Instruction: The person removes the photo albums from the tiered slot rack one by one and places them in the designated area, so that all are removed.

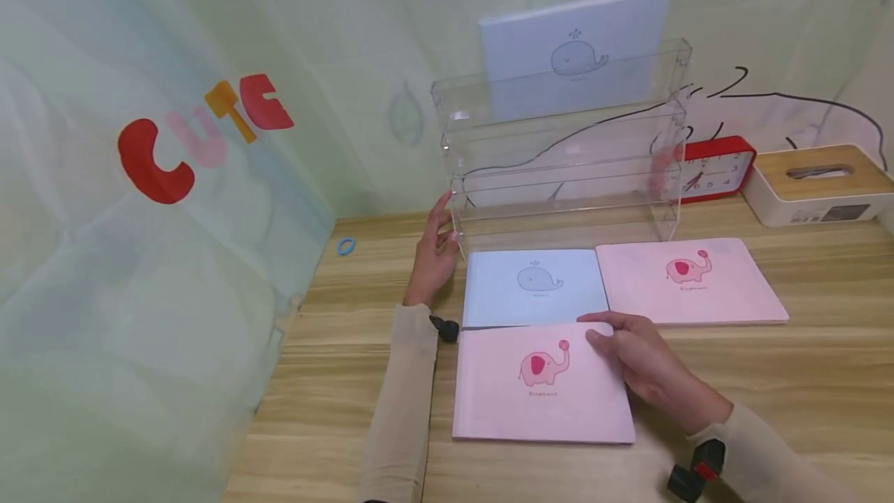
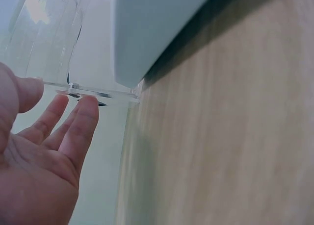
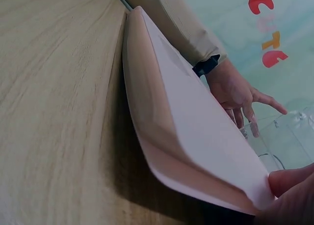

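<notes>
My right hand (image 1: 646, 363) pinches the upper right corner of a pink elephant-print notebook (image 1: 545, 418), thumb on the cover. In the right wrist view, the notebook's page edge (image 3: 152, 83) faces the camera, with a shadow beneath it. My left hand (image 1: 433, 262) touches the left side of a clear tiered display rack (image 1: 531, 216), fingers extended along the panel. Between the rack and the pinched notebook lies a blue whale-print notebook (image 1: 496, 286). A second pink elephant notebook (image 1: 740, 293) lies to its right.
A blue whale notebook (image 1: 517, 68) stands in the rack's top tier. Right of the rack are a red clock (image 1: 747, 154) and a tissue box (image 1: 768, 204) with a wooden lid. A blue ring (image 1: 346, 246) lies far left, near the curtain (image 1: 279, 177).
</notes>
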Available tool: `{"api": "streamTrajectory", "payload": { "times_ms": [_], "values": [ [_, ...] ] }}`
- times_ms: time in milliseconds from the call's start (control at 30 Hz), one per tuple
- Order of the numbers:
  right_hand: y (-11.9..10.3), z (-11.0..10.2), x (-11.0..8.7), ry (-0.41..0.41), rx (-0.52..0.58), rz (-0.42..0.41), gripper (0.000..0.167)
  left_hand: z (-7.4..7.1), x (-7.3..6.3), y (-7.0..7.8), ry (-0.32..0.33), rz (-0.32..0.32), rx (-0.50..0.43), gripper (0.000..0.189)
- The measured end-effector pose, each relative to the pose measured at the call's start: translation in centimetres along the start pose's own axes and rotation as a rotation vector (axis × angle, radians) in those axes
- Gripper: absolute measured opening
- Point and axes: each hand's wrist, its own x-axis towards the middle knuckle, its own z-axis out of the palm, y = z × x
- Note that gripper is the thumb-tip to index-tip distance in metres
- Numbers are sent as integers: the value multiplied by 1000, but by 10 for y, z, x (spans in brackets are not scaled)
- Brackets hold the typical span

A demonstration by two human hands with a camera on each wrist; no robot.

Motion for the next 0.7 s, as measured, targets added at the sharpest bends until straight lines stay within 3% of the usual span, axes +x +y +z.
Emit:
{"api": "streamTrajectory", "payload": {
  "times_ms": [333, 400, 600, 700],
  "values": [
    [-3, -3, 5, 0, -48, -5, 48, -1, -1, 2, -8, 6, -11, 83],
    [-5, -7, 5, -24, -135, -36, 47, -1, -1, 1, -8, 9, -10, 83],
    [-14, -26, 4, -64, -596, -239, 46, 0, 0, 1, -9, 15, -15, 82],
    [-16, -31, 5, -66, -699, -290, 45, 0, 0, 0, -3, 14, -17, 80]
  ]
}}
